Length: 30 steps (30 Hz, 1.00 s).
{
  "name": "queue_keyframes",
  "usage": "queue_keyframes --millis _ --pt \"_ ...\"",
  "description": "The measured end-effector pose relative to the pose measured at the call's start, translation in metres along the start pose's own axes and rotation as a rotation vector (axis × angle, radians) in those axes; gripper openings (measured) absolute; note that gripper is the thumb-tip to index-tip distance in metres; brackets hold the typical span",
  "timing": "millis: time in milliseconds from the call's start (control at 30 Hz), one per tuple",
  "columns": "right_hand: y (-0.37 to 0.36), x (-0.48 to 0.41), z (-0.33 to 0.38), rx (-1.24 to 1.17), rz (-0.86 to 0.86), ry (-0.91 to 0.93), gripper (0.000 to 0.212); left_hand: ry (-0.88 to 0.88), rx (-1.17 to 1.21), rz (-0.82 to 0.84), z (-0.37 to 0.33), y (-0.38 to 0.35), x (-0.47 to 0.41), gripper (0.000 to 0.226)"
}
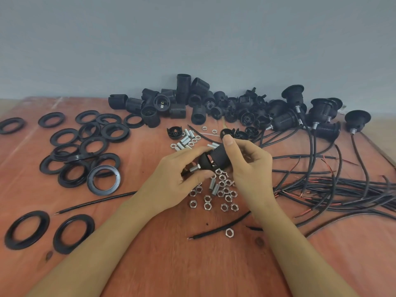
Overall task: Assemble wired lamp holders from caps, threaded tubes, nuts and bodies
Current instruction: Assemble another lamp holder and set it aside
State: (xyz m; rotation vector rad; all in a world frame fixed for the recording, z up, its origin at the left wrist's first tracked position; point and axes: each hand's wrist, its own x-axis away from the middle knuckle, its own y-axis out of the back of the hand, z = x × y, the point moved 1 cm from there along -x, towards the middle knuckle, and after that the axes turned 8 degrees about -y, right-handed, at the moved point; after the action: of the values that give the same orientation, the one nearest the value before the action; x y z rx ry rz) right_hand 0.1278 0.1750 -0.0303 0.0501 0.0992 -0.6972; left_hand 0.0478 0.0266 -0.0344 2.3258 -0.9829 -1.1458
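Between the fingertips of both hands, lifted just clear of the reddish wooden table [192,264], a black ribbed plastic lamp holder [215,157] is lying on its side, and I am watching it being handled from both ends. The left hand [175,174] is curling its thumb and fingers round the rounded cap end, where a short silver threaded tube [194,168] is poking out toward the palm. The right hand [248,166] is gripping the ribbed body, with the thumb planted upright on top and the other fingers tucked underneath. Holding it this way looks meant to let one hand brace while the other twists, so I judge that cap and body are being screwed together, though I cannot tell which hand is turning. Directly beneath the fingers, small silver hex nuts [222,194] are lying scattered within easy reach, and loose silver tubes [186,139] are sitting just beyond the fingertips, presumably so the next piece can be picked up without a stretch. Out past the left knuckles, flat black plastic rings [85,151] are lying spread across the board. Beyond both hands a heap of black bodies and caps [171,103] is sitting against the wall. To the right of the right fingers, black wires [342,189] are trailing from finished holders [321,112].
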Motion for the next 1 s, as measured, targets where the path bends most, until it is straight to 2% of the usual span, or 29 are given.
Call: queue_keyframes --millis 200,267,400,700,1000 --pt "-0.0008 -0.0014 -0.0003 -0.172 0.107 -0.347 0.038 0.146 0.234 0.13 0.0035 0.0001 0.0015 0.032" --pt "-0.0018 -0.0017 -0.0015 -0.223 0.134 -0.401 0.036 0.161 0.29 0.136 0.0037 0.0006 0.0007 0.027" --pt "-0.003 -0.0022 -0.003 -0.251 0.169 -0.402 0.033 0.181 0.361 0.147 0.0049 -0.0003 0.0004 0.025" --pt "-0.0024 -0.0006 -0.0022 -0.225 0.18 -0.572 0.048 0.25 0.495 0.159 0.0087 -0.0047 0.0022 0.031" --pt "-0.0084 0.0039 -0.0053 -0.084 0.092 -0.471 0.046 0.249 0.387 0.155 0.0053 -0.004 0.0017 0.026"
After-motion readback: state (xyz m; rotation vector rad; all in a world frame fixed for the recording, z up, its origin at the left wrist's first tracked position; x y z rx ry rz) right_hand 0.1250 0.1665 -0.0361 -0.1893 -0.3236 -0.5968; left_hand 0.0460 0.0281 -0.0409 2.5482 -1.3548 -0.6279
